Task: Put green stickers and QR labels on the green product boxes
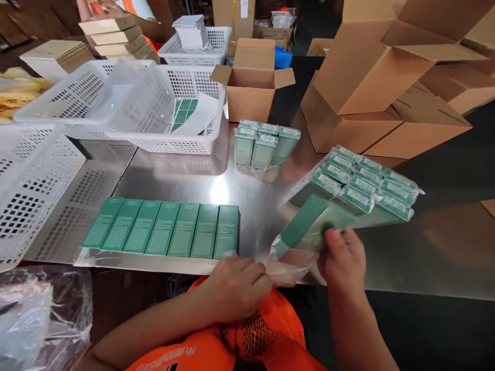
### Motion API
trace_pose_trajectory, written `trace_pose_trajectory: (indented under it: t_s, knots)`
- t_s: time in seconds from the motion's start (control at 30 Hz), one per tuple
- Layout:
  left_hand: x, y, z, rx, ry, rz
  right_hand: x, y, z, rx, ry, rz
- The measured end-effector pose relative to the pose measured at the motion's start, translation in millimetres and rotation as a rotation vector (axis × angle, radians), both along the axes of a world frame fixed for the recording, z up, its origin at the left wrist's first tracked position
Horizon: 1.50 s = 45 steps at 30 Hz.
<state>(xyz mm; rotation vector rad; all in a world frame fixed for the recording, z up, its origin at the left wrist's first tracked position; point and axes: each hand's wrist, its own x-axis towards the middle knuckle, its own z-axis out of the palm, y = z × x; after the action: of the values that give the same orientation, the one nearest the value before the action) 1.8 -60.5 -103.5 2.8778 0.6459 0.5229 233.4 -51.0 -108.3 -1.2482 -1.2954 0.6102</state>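
My right hand (346,257) grips a slim green box (303,226), tilted, with its lower end inside a clear plastic bag (292,265). My left hand (240,286) is closed at the bag's gathered end, by the table's front edge; its fingertips are partly hidden. Left of the hands lies a row of several green boxes (160,229), side by side with no wrap visible. Beyond my right hand stands a block of several plastic-wrapped green boxes (356,180). A smaller wrapped group (261,147) stands farther back on the metal table (185,183).
White perforated baskets (174,144) line the back left, one with green cartons and paper inside. An open cardboard box (251,103) is behind the small group. Large cartons (359,129) are stacked at the right. Clear plastic (69,309) hangs front left. Another person (143,15) is at the back.
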Motion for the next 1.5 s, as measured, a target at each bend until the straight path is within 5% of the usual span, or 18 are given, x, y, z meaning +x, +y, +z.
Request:
trace_pose_trajectory:
  t_s: [0.1,0.2,0.33,0.47,0.57,0.77,0.97,1.2,1.3,1.43,1.5]
  knots:
    - [-6.6,-15.5,0.2,-0.308,0.043,-0.174,-13.6,27.7,-7.2,-0.147,0.11,0.11]
    - [-11.9,-24.4,-3.0,-0.561,0.135,-0.197,-36.9,44.0,-18.5,-0.298,-0.155,0.15]
    - [-21.9,-24.0,-15.6,-0.509,0.227,-0.002,-52.3,40.4,-23.6,-0.212,-0.639,-0.023]
    - [-32.0,-19.5,-20.9,-0.526,0.245,-0.021,-47.8,25.1,-12.6,-0.155,-0.824,0.297]
    - [-35.4,-15.2,-12.8,-0.583,0.083,-0.115,-48.2,15.0,-8.6,-0.189,-0.899,0.491]
    - [-31.8,-12.5,-14.3,-0.647,-0.074,-0.436,-63.0,5.6,-17.4,-0.112,-0.909,0.492]
    - [-27.4,-13.5,-23.5,-0.606,-0.025,-0.426,-67.1,9.4,-21.8,-0.058,-0.896,0.452]
    - [-26.8,-8.6,-16.6,-0.8,-0.05,-0.411,-69.1,7.9,-13.4,-0.035,-1.011,0.458]
    - [-27.9,-21.1,-31.2,-0.763,-0.108,-0.358,-56.9,13.0,7.6,0.006,-1.125,0.282]
    - [-26.6,-41.5,-60.4,-1.15,-0.169,-0.191,-26.9,32.6,33.8,0.014,-1.271,-0.358]
    - [-26.0,-44.2,-65.3,-1.211,-0.191,-0.184,-14.8,40.7,39.5,-0.033,-1.305,-0.477]
